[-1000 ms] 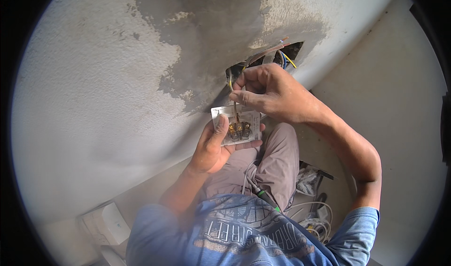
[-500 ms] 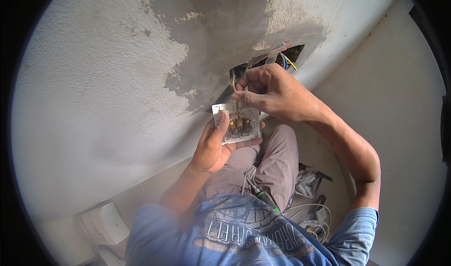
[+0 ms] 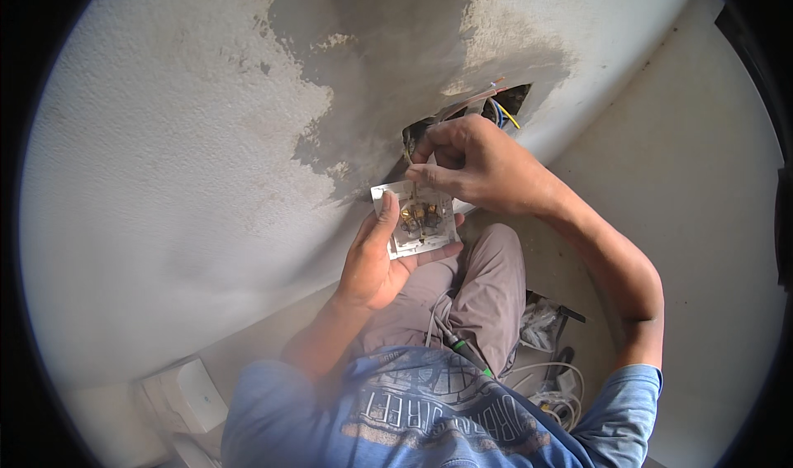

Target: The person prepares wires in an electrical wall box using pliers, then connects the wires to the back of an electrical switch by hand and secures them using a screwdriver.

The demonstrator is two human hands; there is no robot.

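Note:
My left hand (image 3: 373, 261) is closed round the edges of a white wall socket (image 3: 418, 238), thumb on its left side and fingers beneath. The socket's back faces up and shows brass contacts. Above it, my right hand (image 3: 481, 164) pinches a thin wire (image 3: 415, 189) between thumb and forefinger. This wire runs down onto the socket's back; whether its end sits in a terminal I cannot tell. Just behind my right hand is a rectangular opening in the wall (image 3: 517, 98), partly covered by the fingers. Blue and yellow wires (image 3: 505, 114) and bare copper ends stick out of it.
Grey patched plaster (image 3: 372, 63) surrounds the opening on the white wall. A green-and-black screwdriver (image 3: 469, 356) lies across my lap. On the floor at right are a clear plastic bag (image 3: 538, 326) and coiled white cable (image 3: 562, 406). A white box (image 3: 198, 395) stands at lower left.
Both hands keep their holds on the socket and the wire. The socket has tilted slightly, its contacts showing a little more plainly. My right hand has shifted very slightly left.

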